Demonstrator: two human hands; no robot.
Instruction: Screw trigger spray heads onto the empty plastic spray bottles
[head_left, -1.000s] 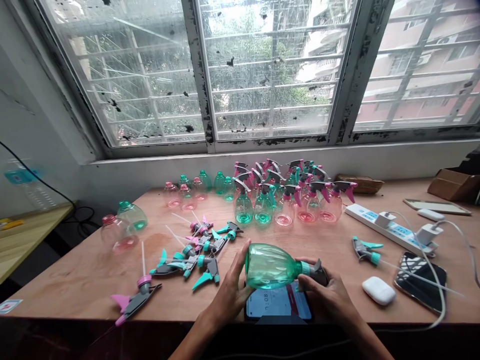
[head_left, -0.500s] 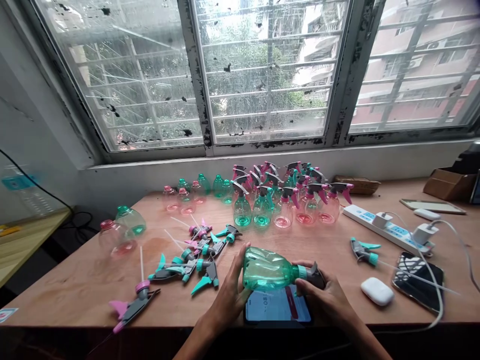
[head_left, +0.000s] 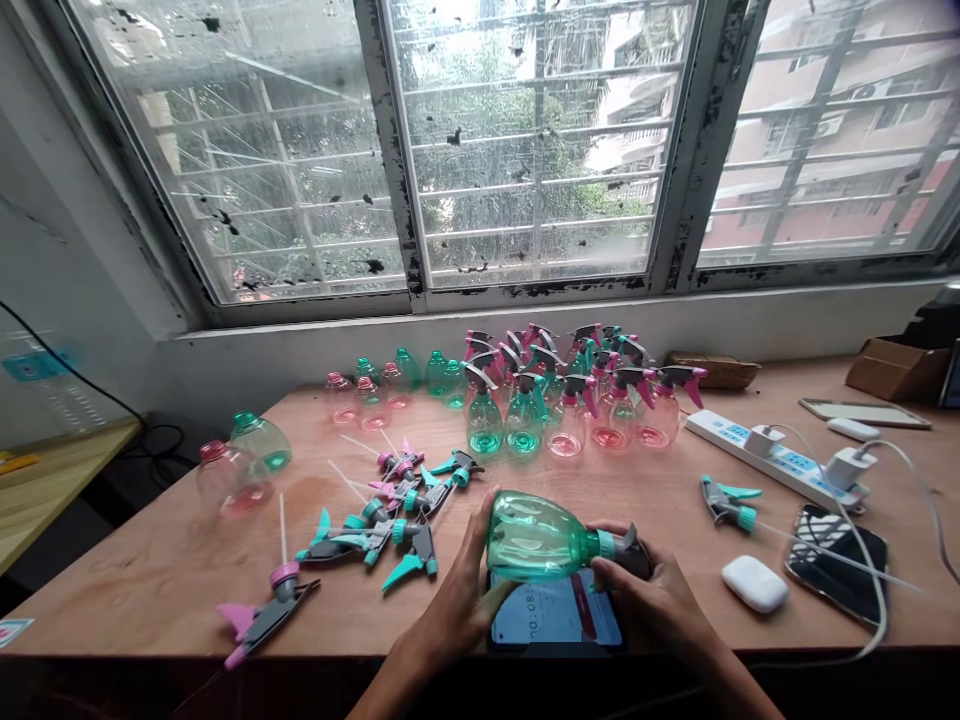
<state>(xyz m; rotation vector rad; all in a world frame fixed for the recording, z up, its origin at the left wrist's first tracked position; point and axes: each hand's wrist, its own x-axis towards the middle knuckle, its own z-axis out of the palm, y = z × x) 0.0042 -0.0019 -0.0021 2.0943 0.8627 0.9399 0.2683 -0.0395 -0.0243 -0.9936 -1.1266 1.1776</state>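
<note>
A green spray bottle [head_left: 536, 537] lies on its side above a lit phone [head_left: 555, 615] at the table's front edge. My left hand [head_left: 459, 598] cups the bottle's base, fingers wrapped round it. My right hand [head_left: 646, 598] grips the grey and teal trigger head [head_left: 626, 547] at the bottle's neck. Loose trigger heads with dip tubes [head_left: 390, 505] lie to the left of my hands. Assembled green and pink spray bottles [head_left: 570, 395] stand in a cluster at the back.
Capless bottles [head_left: 244, 460] lie at the left and stand by the wall [head_left: 390, 378]. On the right are a loose trigger head [head_left: 727, 497], a white earbud case [head_left: 755, 582], a dark phone [head_left: 836, 550], a power strip [head_left: 780, 457] with chargers, and a cardboard box [head_left: 889, 372].
The bottle in my hands has turned slightly and dropped a little toward the phone. My view has shifted slightly. Nothing else on the table has moved.
</note>
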